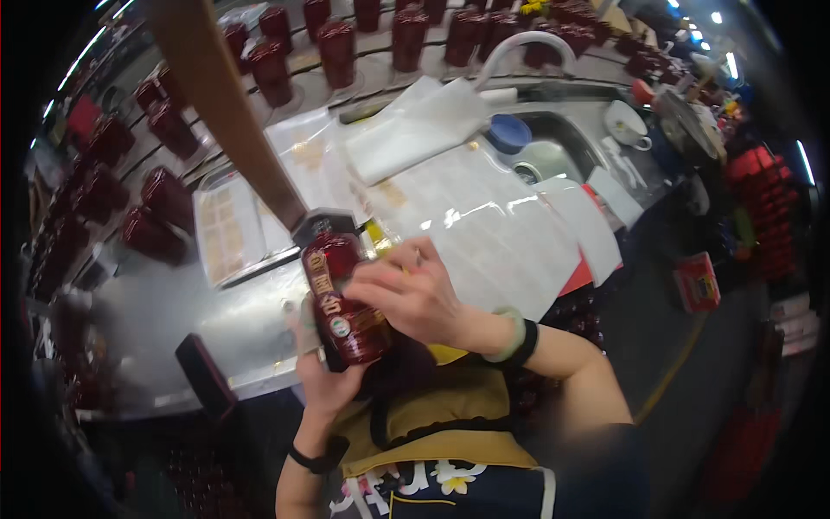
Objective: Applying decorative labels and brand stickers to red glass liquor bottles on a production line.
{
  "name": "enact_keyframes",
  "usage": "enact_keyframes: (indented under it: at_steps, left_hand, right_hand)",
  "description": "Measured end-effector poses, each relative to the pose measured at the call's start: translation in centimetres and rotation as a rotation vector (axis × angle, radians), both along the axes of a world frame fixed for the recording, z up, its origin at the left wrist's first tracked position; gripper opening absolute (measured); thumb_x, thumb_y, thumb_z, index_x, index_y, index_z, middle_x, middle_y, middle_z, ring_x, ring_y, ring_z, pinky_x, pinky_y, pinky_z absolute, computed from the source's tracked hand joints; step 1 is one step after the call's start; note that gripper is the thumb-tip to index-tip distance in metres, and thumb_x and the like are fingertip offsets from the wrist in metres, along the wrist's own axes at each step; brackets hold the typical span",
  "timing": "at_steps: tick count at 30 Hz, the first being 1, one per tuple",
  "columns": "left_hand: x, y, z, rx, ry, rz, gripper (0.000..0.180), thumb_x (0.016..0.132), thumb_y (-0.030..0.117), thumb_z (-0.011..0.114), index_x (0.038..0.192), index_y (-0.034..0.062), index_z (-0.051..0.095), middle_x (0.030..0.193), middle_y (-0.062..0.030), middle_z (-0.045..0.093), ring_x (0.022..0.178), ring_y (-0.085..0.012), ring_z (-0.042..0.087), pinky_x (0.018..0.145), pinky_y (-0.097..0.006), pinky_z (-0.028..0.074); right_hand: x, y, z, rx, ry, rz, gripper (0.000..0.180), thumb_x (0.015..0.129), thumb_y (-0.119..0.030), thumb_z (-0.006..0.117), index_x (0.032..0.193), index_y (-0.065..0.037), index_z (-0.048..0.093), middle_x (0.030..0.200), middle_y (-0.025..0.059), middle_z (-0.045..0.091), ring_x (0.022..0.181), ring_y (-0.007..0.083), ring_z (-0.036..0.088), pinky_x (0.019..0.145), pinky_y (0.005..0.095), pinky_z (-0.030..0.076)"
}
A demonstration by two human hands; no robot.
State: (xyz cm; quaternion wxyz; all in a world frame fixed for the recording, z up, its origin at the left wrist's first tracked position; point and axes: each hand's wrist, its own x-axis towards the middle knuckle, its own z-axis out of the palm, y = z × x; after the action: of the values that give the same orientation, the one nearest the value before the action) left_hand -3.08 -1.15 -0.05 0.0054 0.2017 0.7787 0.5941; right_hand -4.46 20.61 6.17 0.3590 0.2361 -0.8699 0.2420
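Note:
A glossy dark red bottle (346,333) with gold lettering and a small round pale mark is held tilted in front of my body. My left hand (324,381) wraps round its lower left side, fingers partly hidden behind it. Over its right side is my right hand (415,290), its fingers bent and drawn together at the surface. Whether anything small sits between those fingers is hidden. Just beyond the bottle, sheets of pale gold decals (226,233) lie on a tray, and a wide translucent sheet (484,229) covers the worktop.
A brown post (229,112) rises close behind the bottle. Several dark red bottles (337,52) stand along a curved conveyor at the back. To the right are a sink (562,143) with a blue bowl (508,134) and a white cup (624,125). A dark upright block (205,376) stands by the metal table's front edge.

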Motion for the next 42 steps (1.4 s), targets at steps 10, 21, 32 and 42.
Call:
enact_keyframes:
  at_steps: [10, 21, 32, 42]
  left_hand:
    - [-0.5, 1.5, 0.8, -0.185, 0.330, 0.085, 0.117, 0.063, 0.022, 0.102, 0.157, -0.0055, 0.039, 0.151, -0.0231, 0.050, 0.136, -0.0387, 0.054, 0.116, -0.045, 0.042]
    - [-1.1, -0.6, -1.0, -0.286, 0.232, -0.047, 0.115, 0.074, 0.019, 0.094, 0.161, -0.0116, 0.027, 0.149, -0.0253, 0.057, 0.137, -0.0312, 0.058, 0.115, -0.041, 0.044]
    - [-0.8, 0.4, -0.5, -0.171, 0.156, 0.044, 0.111, 0.070, 0.021, 0.098, 0.159, -0.0069, 0.039, 0.157, -0.0267, 0.049, 0.144, -0.0379, 0.051, 0.120, -0.044, 0.039]
    - [-0.1, 0.3, -1.7, -0.044, 0.092, 0.030, 0.104, 0.072, 0.014, 0.095, 0.158, -0.0070, 0.041, 0.158, -0.0262, 0.051, 0.142, -0.0351, 0.056, 0.116, -0.041, 0.044]
  right_hand:
    - [-0.1, 1.3, -1.0, -0.105, -0.068, 0.046, 0.025, 0.074, -0.012, 0.077, 0.098, -0.014, 0.076, 0.092, 0.0004, 0.071, 0.086, 0.0213, 0.066, 0.083, 0.0358, 0.050]
    - [3.2, -0.4, -2.8, -0.030, 0.019, 0.238, 0.025, 0.075, -0.011, 0.075, 0.099, -0.015, 0.080, 0.093, -0.0026, 0.073, 0.083, 0.0145, 0.066, 0.078, 0.0345, 0.052]
    - [5.1, 0.7, -2.4, -0.177, -0.218, 0.343, 0.027, 0.077, -0.010, 0.085, 0.103, -0.013, 0.079, 0.096, -0.0023, 0.075, 0.079, 0.0179, 0.065, 0.071, 0.0316, 0.051]
    - [2.4, 2.4, -1.3, -0.352, -0.171, -0.030, 0.031, 0.073, 0.002, 0.085, 0.101, -0.006, 0.077, 0.096, 0.0073, 0.076, 0.083, 0.0232, 0.068, 0.071, 0.0340, 0.055]
